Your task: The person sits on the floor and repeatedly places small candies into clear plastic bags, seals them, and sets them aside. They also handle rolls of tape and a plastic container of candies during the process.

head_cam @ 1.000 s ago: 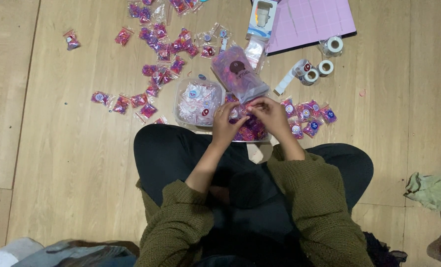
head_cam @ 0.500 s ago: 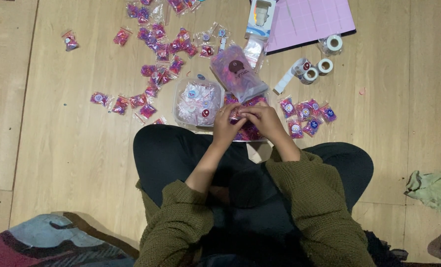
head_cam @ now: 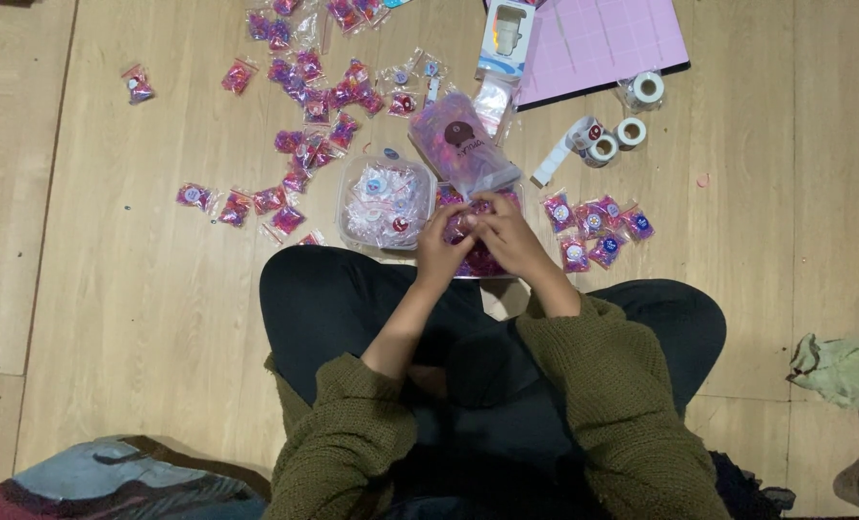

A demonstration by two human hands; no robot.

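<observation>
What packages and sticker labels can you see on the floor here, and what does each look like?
Small packets: scattered upper left, clear with pink-purple contents.
Large bag: above the hands, clear, purple-tinted, dark round sticker.
Clear tub: left of the hands, holds white-stickered packets.
Sticker rolls: upper right, white rings.
Boxed item: top centre, pale blue.

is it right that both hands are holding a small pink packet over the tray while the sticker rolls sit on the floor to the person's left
Not quite. The sticker rolls sit to the person's right, beside the pink board, as the head view shows. The rest holds: the left hand and right hand meet on a small pink packet over the tray.
</observation>
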